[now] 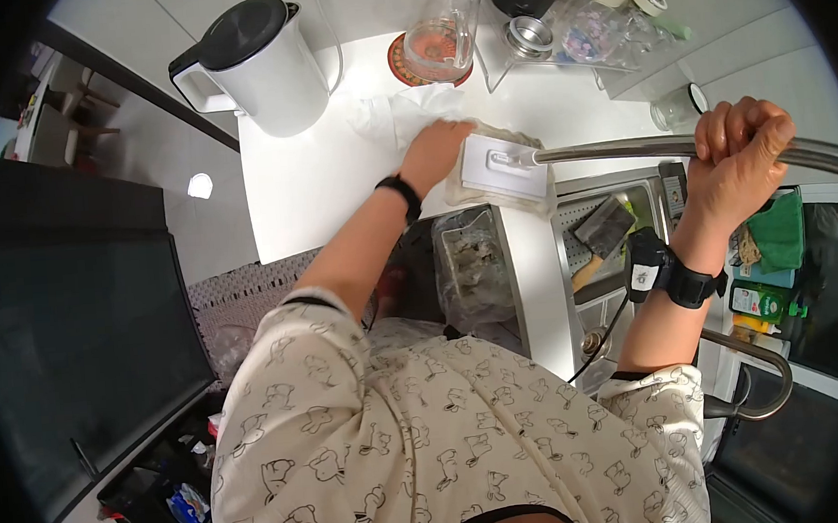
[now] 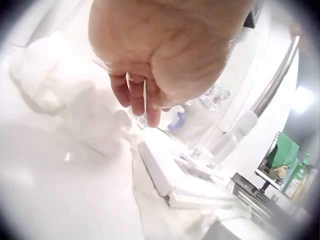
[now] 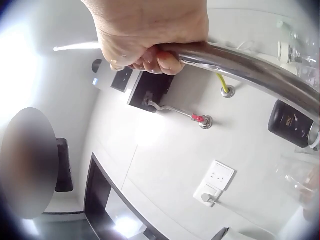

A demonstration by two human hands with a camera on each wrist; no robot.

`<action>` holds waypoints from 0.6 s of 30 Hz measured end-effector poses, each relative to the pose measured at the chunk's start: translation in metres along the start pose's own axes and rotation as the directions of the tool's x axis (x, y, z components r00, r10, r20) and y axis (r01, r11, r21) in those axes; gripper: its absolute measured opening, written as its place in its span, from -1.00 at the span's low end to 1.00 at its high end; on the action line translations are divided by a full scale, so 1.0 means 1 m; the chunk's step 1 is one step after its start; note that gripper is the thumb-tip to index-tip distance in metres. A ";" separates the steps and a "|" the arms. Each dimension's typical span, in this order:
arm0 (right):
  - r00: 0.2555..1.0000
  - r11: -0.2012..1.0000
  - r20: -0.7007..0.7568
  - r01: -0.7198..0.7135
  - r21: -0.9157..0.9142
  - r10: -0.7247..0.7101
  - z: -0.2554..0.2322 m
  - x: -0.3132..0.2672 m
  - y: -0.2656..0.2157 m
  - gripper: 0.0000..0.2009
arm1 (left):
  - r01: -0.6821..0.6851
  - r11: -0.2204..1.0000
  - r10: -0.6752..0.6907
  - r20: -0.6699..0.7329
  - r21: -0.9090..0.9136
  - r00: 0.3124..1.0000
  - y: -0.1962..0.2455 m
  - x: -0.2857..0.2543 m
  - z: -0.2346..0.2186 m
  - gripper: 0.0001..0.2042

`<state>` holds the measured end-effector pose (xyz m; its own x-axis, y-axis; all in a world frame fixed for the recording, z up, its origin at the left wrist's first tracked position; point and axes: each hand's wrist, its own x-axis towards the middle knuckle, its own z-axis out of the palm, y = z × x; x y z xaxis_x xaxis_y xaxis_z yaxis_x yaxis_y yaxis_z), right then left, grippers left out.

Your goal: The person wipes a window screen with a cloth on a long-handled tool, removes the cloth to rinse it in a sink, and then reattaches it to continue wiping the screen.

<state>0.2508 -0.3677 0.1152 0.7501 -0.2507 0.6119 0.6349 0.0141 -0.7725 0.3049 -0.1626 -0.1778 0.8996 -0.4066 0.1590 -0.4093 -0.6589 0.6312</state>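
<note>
A flat mop lies across the white counter, its white plate [image 1: 504, 167] on a greyish cloth pad [image 1: 538, 208]. From the plate's joint, a metal pole [image 1: 615, 151] runs right. My right hand [image 1: 740, 156] grips this pole, fingers wrapped round it and wet in the right wrist view. My left hand [image 1: 436, 155] is at the plate's left side, fingertips right by the pad's far corner. Seen from the left wrist, its fingers [image 2: 136, 95] hang down, a little apart, above the plate's far end. Crumpled white tissue [image 1: 406, 110] lies just beyond that hand.
A white kettle [image 1: 270, 73] stands at the back left. Behind the mop are a glass jug [image 1: 441, 41] on a red mat and a rack with jars. To the right, a sink [image 1: 581, 289] holds a cleaver [image 1: 603, 229]. A bagged bin [image 1: 473, 263] sits below the counter edge.
</note>
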 end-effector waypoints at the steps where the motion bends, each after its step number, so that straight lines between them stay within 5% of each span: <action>1: 1.000 1.000 -0.019 0.010 -0.008 -0.010 -0.003 0.000 0.001 -0.60 | 0.006 1.000 -0.006 0.000 -0.009 1.000 -0.005 0.009 0.009 -0.69; 3: 1.000 1.000 -0.021 0.013 -0.024 -0.013 -0.009 0.001 0.002 -0.61 | 0.046 0.991 -0.030 -0.126 0.128 0.992 -0.017 0.022 0.031 -0.66; 7: 0.999 0.997 -0.042 0.027 -0.070 -0.030 -0.027 0.002 0.004 -0.59 | 0.004 0.913 -0.022 0.040 0.408 0.999 -0.018 0.004 0.023 -0.52; 12: 0.997 0.993 -0.071 0.035 -0.116 -0.043 -0.020 0.003 0.006 -0.58 | -0.011 0.899 -0.026 0.080 0.437 0.996 -0.020 0.004 0.014 -0.52; 15: 0.997 0.991 -0.048 0.047 -0.124 -0.053 0.000 0.004 0.007 -0.58 | 0.022 0.845 -0.013 -0.021 0.535 1.000 -0.003 0.013 0.000 -0.49; 16: 0.995 0.986 -0.090 0.025 -0.165 -0.040 0.009 0.004 0.006 -0.58 | -0.138 0.960 0.151 -0.036 0.244 0.988 0.022 0.019 -0.013 -0.42; 18: 0.997 0.988 -0.055 0.047 -0.150 -0.055 0.016 0.008 0.009 -0.58 | -0.396 0.890 0.371 -0.146 -0.224 0.917 0.076 0.027 -0.026 -0.34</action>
<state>0.2657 -0.3543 0.1157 0.7023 -0.3044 0.6435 0.6342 -0.1431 -0.7599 0.3018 -0.2069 -0.1063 0.6952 -0.5254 0.4906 -0.6868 -0.2838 0.6692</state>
